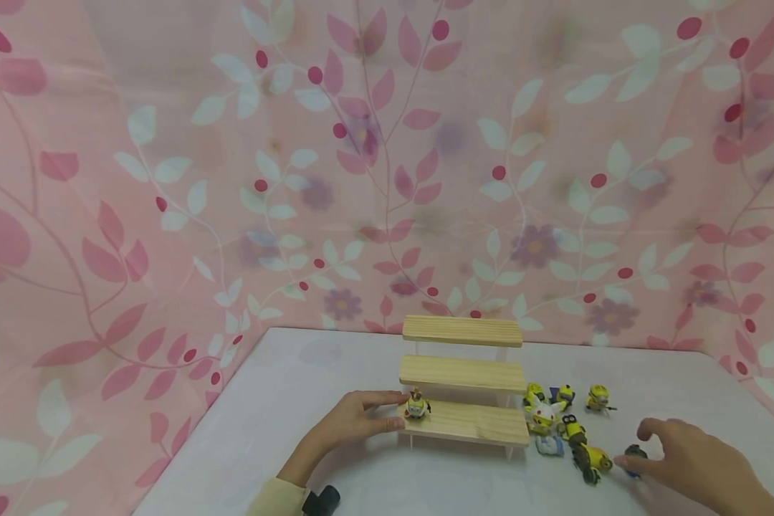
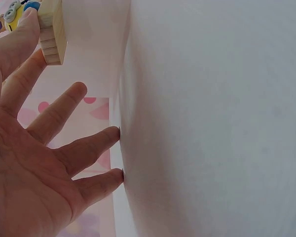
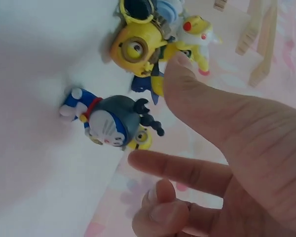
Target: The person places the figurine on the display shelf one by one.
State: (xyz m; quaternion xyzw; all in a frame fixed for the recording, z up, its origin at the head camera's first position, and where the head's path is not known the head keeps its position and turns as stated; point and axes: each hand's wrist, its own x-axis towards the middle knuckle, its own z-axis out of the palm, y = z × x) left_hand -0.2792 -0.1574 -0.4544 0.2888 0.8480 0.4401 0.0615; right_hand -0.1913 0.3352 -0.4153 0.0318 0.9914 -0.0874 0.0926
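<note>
Toy figures [image 1: 542, 417] beside a wooden shelf [image 1: 464, 371].
Left hand [image 1: 353, 421], fingers spread, touches the shelf's end, perhaps steadying it; right hand [image 1: 703, 459], thumb and forefinger apart, hovers by a blue doll [image 3: 113, 121] on the table [image 1: 451, 491].

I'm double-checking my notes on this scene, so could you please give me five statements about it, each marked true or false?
1. The wooden stand has three tiers. True.
2. The top tier holds a figurine. False: the stand's lone figurine is on the lowest tier.
3. The left hand is at the left end of the lowest tier. True.
4. The right hand grips a figurine. False: it holds nothing, close to the blue-and-white figurine.
5. The backdrop shows leaves. True.
</note>
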